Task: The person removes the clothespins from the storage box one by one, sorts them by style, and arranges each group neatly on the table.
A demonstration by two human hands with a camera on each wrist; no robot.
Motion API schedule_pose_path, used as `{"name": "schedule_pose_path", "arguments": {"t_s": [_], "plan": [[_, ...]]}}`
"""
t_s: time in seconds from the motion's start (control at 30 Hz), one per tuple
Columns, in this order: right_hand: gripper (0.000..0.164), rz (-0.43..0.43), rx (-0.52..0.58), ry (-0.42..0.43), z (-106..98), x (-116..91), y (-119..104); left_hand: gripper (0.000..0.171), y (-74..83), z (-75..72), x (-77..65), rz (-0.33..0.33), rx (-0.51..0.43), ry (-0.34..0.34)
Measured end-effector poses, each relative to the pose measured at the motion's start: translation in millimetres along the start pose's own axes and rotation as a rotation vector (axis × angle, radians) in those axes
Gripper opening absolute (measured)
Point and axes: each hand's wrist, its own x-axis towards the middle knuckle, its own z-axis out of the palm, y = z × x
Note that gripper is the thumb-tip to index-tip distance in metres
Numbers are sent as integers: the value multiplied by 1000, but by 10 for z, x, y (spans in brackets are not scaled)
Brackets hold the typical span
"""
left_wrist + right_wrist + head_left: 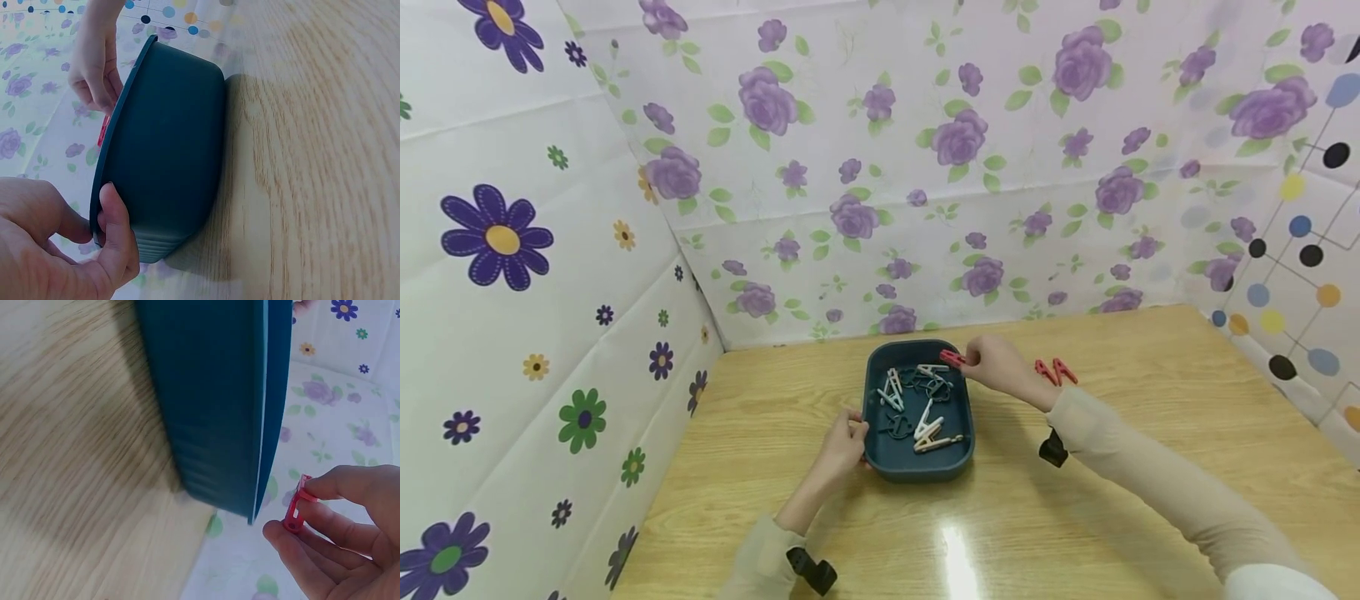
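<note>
A dark teal plastic basin (917, 468) stands on the wooden table, with several clothespins (928, 433) in white, beige and pale green and some dark clips (898, 427) lying inside. My left hand (842, 446) grips the basin's left rim; in the left wrist view the thumb and fingers (115, 231) pinch the edge. Over the far right corner of the basin, my right hand (1000, 364) pinches a red clothespin (952, 358). The right wrist view shows this red clothespin (297, 506) between thumb and fingers, apart from the basin wall (206, 406).
Two more red clothespins (1056, 371) lie on the table right of the basin, beyond my right forearm. Flower-patterned cloth (850, 250) hangs along the back and left of the wooden table (760, 392). A dotted cloth (1300, 275) hangs on the right.
</note>
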Motion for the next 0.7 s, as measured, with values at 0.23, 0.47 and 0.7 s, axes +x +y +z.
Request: {"name": "schedule_pose_path", "arguments": {"t_s": [0.23, 0.47, 0.7], "plan": [[20, 44, 21, 16, -65, -93, 175, 26, 2, 0, -8, 2, 4, -3], [19, 96, 24, 42, -108, -201, 401, 28, -12, -2, 9, -18, 17, -6], [21, 109, 18, 60, -87, -257, 625, 28, -4, -4, 6, -12, 26, -4]]}}
